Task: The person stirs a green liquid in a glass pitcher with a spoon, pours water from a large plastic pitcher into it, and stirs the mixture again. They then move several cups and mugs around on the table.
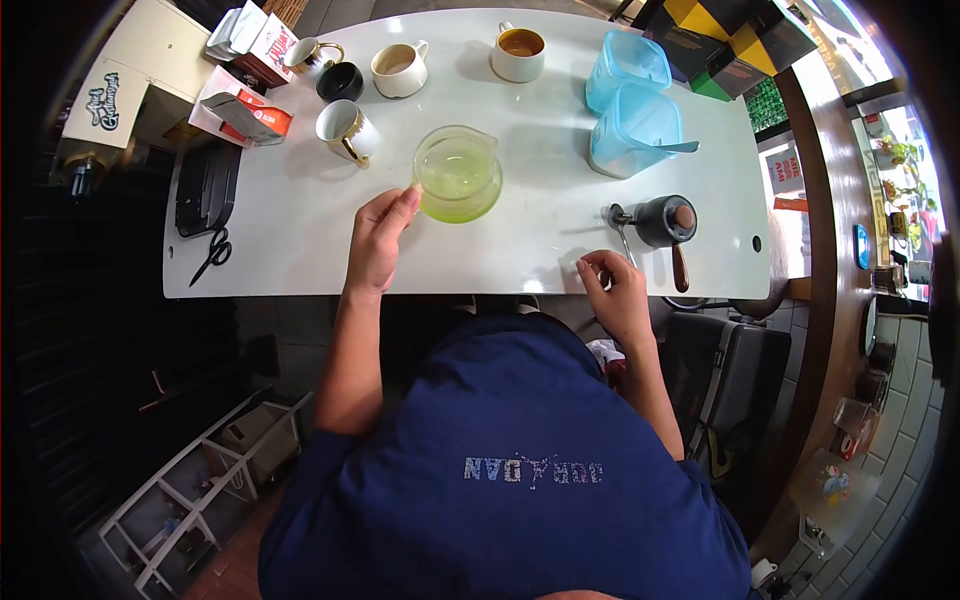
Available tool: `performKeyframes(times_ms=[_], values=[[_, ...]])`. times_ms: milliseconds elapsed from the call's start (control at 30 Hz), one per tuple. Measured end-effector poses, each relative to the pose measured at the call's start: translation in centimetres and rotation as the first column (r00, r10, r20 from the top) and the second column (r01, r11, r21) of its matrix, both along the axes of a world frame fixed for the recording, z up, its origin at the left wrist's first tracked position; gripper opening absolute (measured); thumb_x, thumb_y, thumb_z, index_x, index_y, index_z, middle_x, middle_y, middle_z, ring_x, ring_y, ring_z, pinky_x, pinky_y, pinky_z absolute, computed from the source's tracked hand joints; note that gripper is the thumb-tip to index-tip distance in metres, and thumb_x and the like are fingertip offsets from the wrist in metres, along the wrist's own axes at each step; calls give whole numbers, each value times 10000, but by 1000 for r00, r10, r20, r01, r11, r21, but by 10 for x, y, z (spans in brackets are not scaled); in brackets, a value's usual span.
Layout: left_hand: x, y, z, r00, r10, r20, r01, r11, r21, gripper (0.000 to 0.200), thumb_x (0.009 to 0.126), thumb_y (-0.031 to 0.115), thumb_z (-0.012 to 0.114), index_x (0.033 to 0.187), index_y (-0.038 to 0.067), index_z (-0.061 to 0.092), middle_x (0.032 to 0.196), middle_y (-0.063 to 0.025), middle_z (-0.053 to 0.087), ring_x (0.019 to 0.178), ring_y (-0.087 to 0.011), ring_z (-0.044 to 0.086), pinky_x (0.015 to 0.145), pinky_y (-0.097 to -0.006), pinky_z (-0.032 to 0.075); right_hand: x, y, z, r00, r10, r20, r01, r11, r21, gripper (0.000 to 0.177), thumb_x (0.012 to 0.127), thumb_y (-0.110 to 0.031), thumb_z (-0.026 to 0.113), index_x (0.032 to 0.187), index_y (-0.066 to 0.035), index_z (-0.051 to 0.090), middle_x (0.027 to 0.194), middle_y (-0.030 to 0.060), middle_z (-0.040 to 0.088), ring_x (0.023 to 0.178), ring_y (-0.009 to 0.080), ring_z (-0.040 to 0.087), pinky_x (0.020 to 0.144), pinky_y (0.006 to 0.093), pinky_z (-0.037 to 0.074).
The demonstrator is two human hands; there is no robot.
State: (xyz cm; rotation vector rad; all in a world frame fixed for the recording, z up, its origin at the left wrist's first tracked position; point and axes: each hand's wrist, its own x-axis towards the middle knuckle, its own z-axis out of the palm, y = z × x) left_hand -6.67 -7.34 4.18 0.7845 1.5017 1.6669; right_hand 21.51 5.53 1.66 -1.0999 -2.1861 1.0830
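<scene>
A clear glass pitcher (458, 172) with pale green liquid in it is above the white table. My left hand (376, 240) is closed on its handle at the left side, thumb on top. At the table's front edge, my right hand (617, 298) is loosely curled, thumb and fingers slightly apart, with nothing visible between them. Just beyond its fingers lies a metal spoon (626, 240). A dark grey round pot with a wooden knob and handle (660, 222) stands to the right of the spoon.
Several cups stand at the back, among them a gold-handled mug (347, 132) and a cup of brown liquid (520, 50). Two blue containers (635, 130) are at right. Scissors (212, 258) and a black tray (207, 187) lie left. Boxes (715, 45) fill the back right corner.
</scene>
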Motion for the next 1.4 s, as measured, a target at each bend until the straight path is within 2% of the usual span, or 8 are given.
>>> performKeyframes(times_ms=[200, 267, 333, 467, 533, 700, 1067, 1400], values=[[9, 5, 3, 999, 1, 54, -2, 999, 32, 320, 963, 244, 529, 681, 94, 495, 649, 69, 291, 628, -71, 244, 589, -250, 211, -1, 0, 1, 1000, 4, 29, -3, 1000, -7, 101, 808, -92, 668, 840, 1, 650, 696, 79, 597, 565, 156, 518, 540, 281, 431], [5, 1, -1, 1000, 1, -21, -1, 1000, -2, 322, 965, 249, 525, 685, 92, 494, 651, 67, 290, 627, -71, 241, 590, -248, 210, 0, 1, 2, 1000, 11, 18, -11, 1000, -3, 102, 808, -94, 669, 840, 1, 650, 696, 79, 598, 567, 156, 518, 541, 280, 432], [1, 2, 0, 1000, 6, -25, -5, 1000, 7, 323, 964, 247, 526, 683, 91, 492, 650, 67, 289, 628, -72, 241, 589, -248, 209, 0, 0, 1, 1000, -5, -18, 5, 1000, 0, 108, 825, -93, 662, 851, 10, 645, 676, 61, 580, 562, 110, 450, 526, 262, 380], [6, 7, 4, 999, 29, 40, -30, 999, 43, 381, 947, 277, 567, 640, 76, 466, 647, 66, 331, 637, -56, 274, 588, -227, 234, -2, 0, 1, 1000, 5, 9, -4, 1000, -29, 105, 825, -91, 662, 847, 11, 644, 678, 60, 580, 562, 110, 451, 527, 263, 381], [6, 4, 4, 1000, 17, 16, -18, 999, 36, 383, 948, 277, 566, 639, 77, 462, 646, 66, 330, 635, -56, 272, 588, -227, 234, -3, 0, 1, 999, 35, 15, -35, 999, -4, 108, 812, -96, 667, 851, 4, 650, 703, 86, 597, 576, 157, 520, 547, 279, 433], [-1, 1, -1, 999, 15, -39, -14, 1000, 11, 325, 962, 240, 532, 680, 84, 490, 648, 64, 289, 633, -72, 251, 593, -248, 217, -2, -1, 1, 999, 36, 19, -36, 999, -5, 112, 813, -97, 666, 852, 7, 648, 711, 87, 601, 583, 161, 524, 549, 279, 435], [6, 7, 5, 998, 38, 54, -41, 998, 56, 370, 943, 256, 579, 640, 65, 489, 643, 73, 337, 641, -48, 286, 592, -223, 242, -4, -2, 2, 998, 38, 40, -38, 999, -9, 121, 816, -108, 665, 862, 3, 651, 717, 89, 608, 587, 169, 535, 557, 285, 444], [0, 4, -3, 1000, -8, 1, 8, 1000, 26, 345, 960, 250, 537, 661, 94, 469, 650, 67, 301, 632, -69, 255, 593, -249, 220, -6, -3, 5, 998, 41, 43, -40, 999, -15, 120, 815, -109, 663, 863, 1, 653, 724, 89, 610, 589, 165, 535, 559, 281, 443]])
